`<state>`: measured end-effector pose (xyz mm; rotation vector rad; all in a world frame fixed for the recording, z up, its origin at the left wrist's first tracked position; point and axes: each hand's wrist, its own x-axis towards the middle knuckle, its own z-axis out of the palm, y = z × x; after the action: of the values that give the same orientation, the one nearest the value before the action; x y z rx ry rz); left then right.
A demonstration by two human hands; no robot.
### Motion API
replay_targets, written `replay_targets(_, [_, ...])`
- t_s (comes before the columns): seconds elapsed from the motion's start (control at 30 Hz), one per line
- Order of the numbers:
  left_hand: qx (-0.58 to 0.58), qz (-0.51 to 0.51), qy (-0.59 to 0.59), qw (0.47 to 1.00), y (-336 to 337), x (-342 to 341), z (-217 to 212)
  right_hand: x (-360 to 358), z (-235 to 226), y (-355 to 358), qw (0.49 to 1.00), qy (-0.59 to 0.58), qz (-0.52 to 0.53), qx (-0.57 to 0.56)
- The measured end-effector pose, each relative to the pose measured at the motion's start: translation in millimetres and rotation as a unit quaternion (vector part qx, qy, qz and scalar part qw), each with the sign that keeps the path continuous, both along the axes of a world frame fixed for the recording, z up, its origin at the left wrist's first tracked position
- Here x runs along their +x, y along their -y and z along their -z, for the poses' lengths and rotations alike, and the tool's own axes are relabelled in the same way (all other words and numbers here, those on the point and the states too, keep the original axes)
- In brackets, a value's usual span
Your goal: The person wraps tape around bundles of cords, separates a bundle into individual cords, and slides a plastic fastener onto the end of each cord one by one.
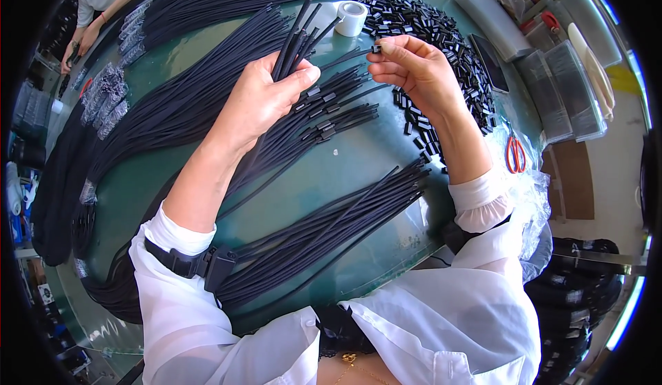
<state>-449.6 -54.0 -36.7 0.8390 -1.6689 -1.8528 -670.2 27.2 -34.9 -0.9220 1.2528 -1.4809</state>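
Observation:
My left hand (265, 95) grips a bunch of black cords (298, 30) whose ends fan upward past my fingers. My right hand (414, 68) pinches a small black clip (376, 49) at the tip of one cord that reaches across from the bunch. Under both hands, on the green table (345, 157), lie cords fitted with clips (327, 119). A pile of loose black clips (427, 23) spreads behind and to the right of my right hand. Another bundle of plain cords (331, 230) lies nearer my body.
A roll of white tape (352, 18) stands at the back. Red-handled scissors (515, 154) lie at the right edge, clear plastic trays (562, 88) beyond them. Long cord bundles (158, 109) cover the left side. Another person (96, 6) works at the far left.

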Motion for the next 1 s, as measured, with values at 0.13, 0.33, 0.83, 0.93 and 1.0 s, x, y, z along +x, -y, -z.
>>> replay_targets(0.13, [-0.043, 0.006, -0.002, 0.999, -1.6, -1.1, 1.2, 8.9, -0.8, -2.8, 0.997, -0.069, -0.031, 0.006])
replay_targets(0.33, [-0.007, 0.105, 0.021, 0.994, -3.7, -3.6, 4.4, 45.3, -5.8, -15.1, 0.971, -0.195, -0.138, -0.017])
replay_targets(0.83, [-0.035, 0.025, 0.029, 0.999, 2.7, -3.9, 6.3, -70.3, 37.8, 84.8, 0.628, -0.775, 0.070, 0.029])
replay_targets(0.93, [-0.026, 0.027, 0.021, 0.999, 4.3, -2.4, 5.0, -69.5, 35.7, 84.7, 0.637, -0.767, 0.079, 0.023])
replay_targets(1.0, [-0.031, 0.011, 0.014, 0.999, 4.6, -0.5, 2.5, -61.9, 29.6, 80.0, 0.642, -0.762, 0.083, 0.020])
